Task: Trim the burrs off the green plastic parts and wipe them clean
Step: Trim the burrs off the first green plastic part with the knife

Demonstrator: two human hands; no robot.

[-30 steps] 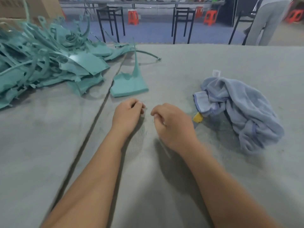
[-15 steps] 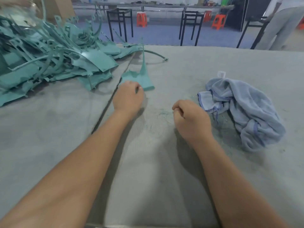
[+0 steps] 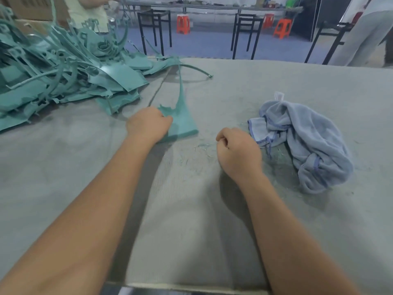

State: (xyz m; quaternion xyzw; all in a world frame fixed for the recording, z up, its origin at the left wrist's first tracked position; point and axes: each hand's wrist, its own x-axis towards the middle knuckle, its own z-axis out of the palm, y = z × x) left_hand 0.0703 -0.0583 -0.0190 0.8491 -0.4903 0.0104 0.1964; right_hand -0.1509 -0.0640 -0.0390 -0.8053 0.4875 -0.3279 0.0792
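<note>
While the right hand stays curled into a loose fist nearest the person, just short of the blue cloth, whether it holds anything cannot be told: no tool shows between its fingers. A second ago both hands sat close together in front of the cloth; since then the left hand has reached away, out beyond the right and to the far side from the cloth. Its fingers are now bent down onto the near corner of a single green plastic part, seemingly gripping its edge, though the fingertips are hidden. That part lies flat on the grey table with a thin strip rising from it, level with the cloth and well apart from it. Thin green shavings lie scattered between the two hands. Farther off, past the left hand, the heap of green parts waits untrimmed. Judging by this, one piece is done and the next is being drawn in for trimming.
</note>
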